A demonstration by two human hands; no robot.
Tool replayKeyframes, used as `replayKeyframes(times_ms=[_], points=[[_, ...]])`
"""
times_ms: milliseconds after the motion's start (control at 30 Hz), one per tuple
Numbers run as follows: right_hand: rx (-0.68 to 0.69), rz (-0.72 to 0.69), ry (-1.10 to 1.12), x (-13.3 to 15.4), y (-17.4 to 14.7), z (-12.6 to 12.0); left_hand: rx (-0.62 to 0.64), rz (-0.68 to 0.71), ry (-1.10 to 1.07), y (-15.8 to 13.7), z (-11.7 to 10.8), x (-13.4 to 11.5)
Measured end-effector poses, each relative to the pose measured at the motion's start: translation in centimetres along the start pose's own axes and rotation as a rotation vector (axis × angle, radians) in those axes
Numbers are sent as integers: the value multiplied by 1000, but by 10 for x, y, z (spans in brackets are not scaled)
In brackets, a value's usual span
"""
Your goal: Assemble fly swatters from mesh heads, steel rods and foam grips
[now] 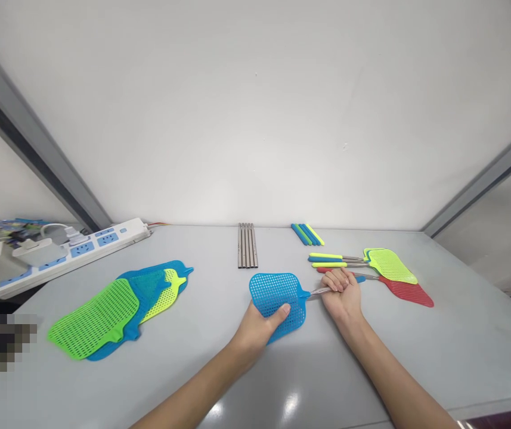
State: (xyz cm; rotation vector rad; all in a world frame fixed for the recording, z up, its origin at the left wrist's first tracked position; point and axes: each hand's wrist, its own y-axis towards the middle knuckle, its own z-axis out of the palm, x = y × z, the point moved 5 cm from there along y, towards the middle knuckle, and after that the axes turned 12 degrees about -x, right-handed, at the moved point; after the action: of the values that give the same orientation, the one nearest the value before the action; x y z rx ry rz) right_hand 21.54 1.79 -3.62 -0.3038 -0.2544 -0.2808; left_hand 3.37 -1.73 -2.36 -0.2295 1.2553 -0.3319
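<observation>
Fingers of the left hand (259, 325) pin the blue swatter head (277, 301) while the right hand (342, 292) grips its metal rod (320, 291).

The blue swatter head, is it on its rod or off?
On: the metal rod meets the blue swatter head's neck, each held by a hand.

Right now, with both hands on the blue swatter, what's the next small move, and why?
Probably push the metal rod a little further into the neck of the blue swatter head. The left hand pins the head flat on the table, the right hand grips the rod at its blue handle, and finished swatters lie to the right.
</observation>
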Motion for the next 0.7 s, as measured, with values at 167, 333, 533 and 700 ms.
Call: replayKeyframes(times_ms=[167,333,533,700], points=[[-30,85,105,-4,0,-3,10,95,51,-5,3,-5],[-43,113,122,-4,-1,-3,-3,107,36,-6,3,-6],[-8,100,33,-4,2,-3,-64,102,52,-5,1,-6],[2,127,13,-2,3,-3,-55,51,66,-1,1,-3]])
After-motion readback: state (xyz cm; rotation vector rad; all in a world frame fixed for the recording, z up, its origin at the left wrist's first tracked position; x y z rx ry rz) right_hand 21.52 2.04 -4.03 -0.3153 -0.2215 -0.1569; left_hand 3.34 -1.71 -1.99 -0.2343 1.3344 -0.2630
